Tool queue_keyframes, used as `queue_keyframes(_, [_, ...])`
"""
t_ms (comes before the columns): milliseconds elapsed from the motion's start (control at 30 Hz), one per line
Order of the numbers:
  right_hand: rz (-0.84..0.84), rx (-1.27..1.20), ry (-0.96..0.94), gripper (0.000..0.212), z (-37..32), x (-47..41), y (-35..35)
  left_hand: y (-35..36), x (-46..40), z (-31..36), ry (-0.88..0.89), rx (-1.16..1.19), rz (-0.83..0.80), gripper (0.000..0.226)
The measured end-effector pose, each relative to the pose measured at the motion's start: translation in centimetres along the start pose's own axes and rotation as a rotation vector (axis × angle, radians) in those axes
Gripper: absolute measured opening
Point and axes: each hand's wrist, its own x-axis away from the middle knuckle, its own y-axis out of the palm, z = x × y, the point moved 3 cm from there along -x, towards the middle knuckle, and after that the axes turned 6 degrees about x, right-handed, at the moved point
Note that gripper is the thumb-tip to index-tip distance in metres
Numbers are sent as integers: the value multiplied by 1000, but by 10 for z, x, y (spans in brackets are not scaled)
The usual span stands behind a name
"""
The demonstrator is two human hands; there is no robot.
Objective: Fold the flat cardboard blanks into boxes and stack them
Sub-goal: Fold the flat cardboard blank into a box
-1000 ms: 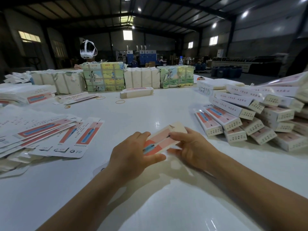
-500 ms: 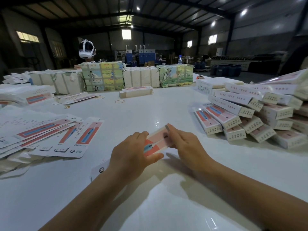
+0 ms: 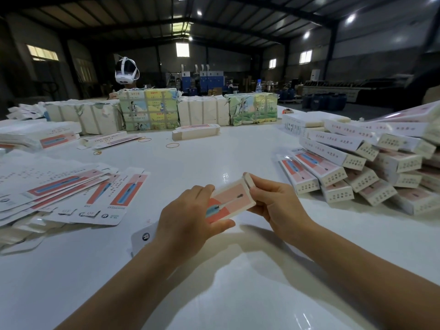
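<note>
Both hands, left [image 3: 188, 217] and right [image 3: 277, 203], gripped the box [image 3: 228, 198] above the tabletop [image 3: 238, 294]; since a second earlier its far flap had been tucked shut, so it looked ready for the stack [image 3: 357, 163]

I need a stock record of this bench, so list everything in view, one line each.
box in hand: one, white and pink, held over the table centre by both hands.
flat blanks: a spread pile, too many to count, white with red-blue print, left side.
folded boxes: a heaped stack, white and pink, right side.
banded blank bundle: one, pale, far centre.
wrapped bundles: a row at the far edge, plain white and yellow-green printed.
rubber bands: three visible, tan, far left of centre.
water bottle: one, clear, behind the bundles.
headset: one, white, worn by a person beyond the table.
table: one, glossy white.
left hand: grips the box's near end.
right hand: fingers at the far end flap.
</note>
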Motion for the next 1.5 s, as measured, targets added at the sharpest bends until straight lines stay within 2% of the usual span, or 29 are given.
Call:
queue_keyframes(100, [6, -51, 51, 33, 0, -1, -3, -3, 1, 4, 38, -47, -9, 76])
queue_keyframes(200, [-58, -143, 144, 36, 0, -2, -5, -4, 1, 4, 61, -70, -2, 70])
queue_keyframes(333, [-85, -102, 107, 38, 0, -3, -5, -4, 2, 3, 60, -65, -5, 69])
queue_keyframes(533, [8, 224, -82, 45, -1, 3, -3, 1, 2, 8, 41, -59, 20, 68])
queue_keyframes(700, [13, 454, -174, 45, -3, 11, 5, 1, 0, 6, -14, -36, 41, 74])
queue_keyframes(900, [-24, 717, -358, 27, -1, 26, 23, 4, -1, 7, -40, -77, 100, 75])
queue_keyframes(1000, [-57, 791, -326, 51, 5, 24, 23, 6, -1, 3, -42, -93, 76, 74])
queue_keyframes(1133, [-200, 843, -333, 71, 3, 19, 22, 2, -1, -8, -36, -81, 41, 76])
queue_keyframes(1167, [-230, 917, -357, 82, 2, 17, 20, 0, -2, -11, -36, -66, 28, 76])
queue_keyframes(1233, [-257, 1213, -499, 98, -1, 16, 16, -1, -2, -13, -28, -22, -23, 74])
queue_keyframes(1300, [-278, 1462, -728, 92, -2, 17, 15, 0, -1, -14, -7, 62, -82, 68])
queue_keyframes(1400, [-238, 1614, -849, 63, -4, 17, 13, -1, -1, -9, 26, 103, -95, 69])
queue_keyframes(1500, [4, 1727, -924, 51, -24, 1, 4, -13, -6, -7, 75, 12, 158, 71])
